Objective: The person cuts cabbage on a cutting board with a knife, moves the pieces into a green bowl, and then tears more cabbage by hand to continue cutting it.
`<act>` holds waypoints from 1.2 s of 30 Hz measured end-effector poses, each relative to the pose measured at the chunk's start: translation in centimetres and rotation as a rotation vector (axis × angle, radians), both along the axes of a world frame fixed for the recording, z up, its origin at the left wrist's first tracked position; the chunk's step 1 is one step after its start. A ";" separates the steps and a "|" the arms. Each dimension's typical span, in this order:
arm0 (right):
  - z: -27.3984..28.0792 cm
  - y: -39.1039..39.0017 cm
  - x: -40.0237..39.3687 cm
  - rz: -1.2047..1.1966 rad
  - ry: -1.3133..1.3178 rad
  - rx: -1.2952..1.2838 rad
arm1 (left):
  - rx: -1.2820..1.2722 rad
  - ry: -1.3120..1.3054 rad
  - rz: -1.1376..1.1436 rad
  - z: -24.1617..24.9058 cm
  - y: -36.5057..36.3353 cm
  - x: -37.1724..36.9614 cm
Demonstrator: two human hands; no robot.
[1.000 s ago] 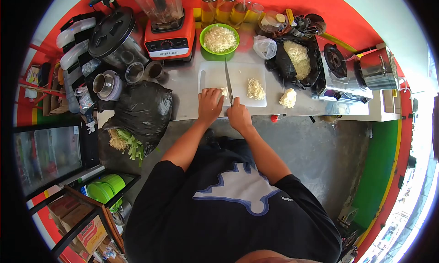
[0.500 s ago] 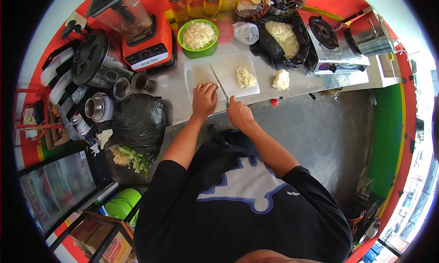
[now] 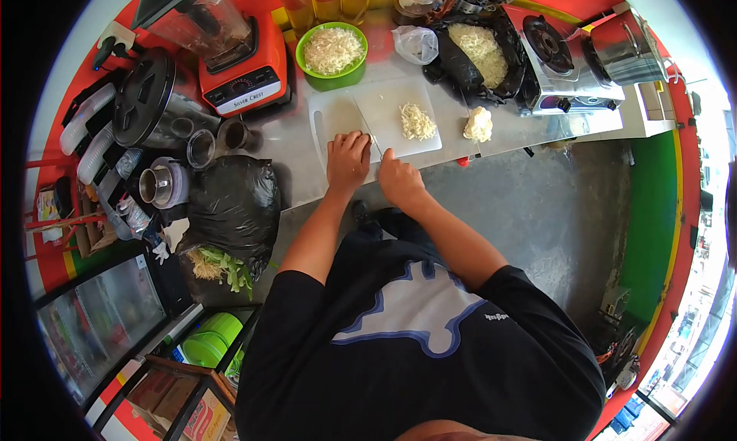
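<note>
My right hand [image 3: 401, 178] is closed around the handle of a knife [image 3: 366, 124], whose thin blade slants away across the white cutting board [image 3: 328, 117]. Just left of the blade, my left hand [image 3: 349, 161] presses down on the board with fingers bent together. A bit of pale food shows at its fingertips; the rest is hidden under them. Right of the blade lies a heap of pale, finely cut strips [image 3: 418, 122]. Off the board's right side, a cream-coloured, lumpy piece [image 3: 478, 125] sits on the metal counter [image 3: 295, 168].
Behind the board stand a green bowl [image 3: 328, 79] of pale shreds and an open black bag [image 3: 453, 69] holding more. A red blender [image 3: 244, 88] is at left, a gas stove [image 3: 580, 95] at right. A full black plastic bag [image 3: 234, 207] rests left of me.
The knife has shifted slightly and its blade stands more edge-on beside my left fingers. My left hand has moved a little right. The whole view has shifted slightly.
</note>
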State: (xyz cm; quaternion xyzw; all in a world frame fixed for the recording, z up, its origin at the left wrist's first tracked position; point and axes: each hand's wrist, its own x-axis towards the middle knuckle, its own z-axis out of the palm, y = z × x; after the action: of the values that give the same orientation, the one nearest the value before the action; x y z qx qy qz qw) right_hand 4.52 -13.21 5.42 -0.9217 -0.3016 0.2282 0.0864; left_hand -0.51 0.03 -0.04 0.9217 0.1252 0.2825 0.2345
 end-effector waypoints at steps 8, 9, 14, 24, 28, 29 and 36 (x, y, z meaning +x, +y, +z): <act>-0.8 0.2 -0.5 0.016 -0.009 -0.031 | -0.015 0.009 -0.009 0.0 0.1 -0.2; -0.5 0.2 -0.4 0.017 -0.009 -0.030 | -0.011 0.002 -0.009 0.0 0.1 -0.1; -0.4 0.0 -1.0 0.084 -0.129 -0.031 | -0.011 0.020 -0.004 -0.3 0.2 0.0; -0.2 0.7 -0.5 0.071 -0.061 -0.037 | 0.012 0.051 -0.014 -0.4 0.1 0.0; -1.4 1.0 -0.3 0.064 -0.116 -0.067 | 0.020 0.015 -0.013 -0.4 0.1 0.0; -1.6 1.1 -0.1 0.039 -0.089 -0.054 | 0.020 0.014 -0.010 -0.5 0.1 0.0; -0.7 0.9 -0.9 0.075 -0.138 -0.076 | 0.037 0.007 -0.006 -0.5 0.1 -0.1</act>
State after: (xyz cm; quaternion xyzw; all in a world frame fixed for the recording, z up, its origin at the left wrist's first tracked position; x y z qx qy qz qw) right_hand 3.60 -12.36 4.77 -0.9260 -0.3320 0.1784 0.0216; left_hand -0.59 0.13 -0.55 0.9273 0.1180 0.2808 0.2177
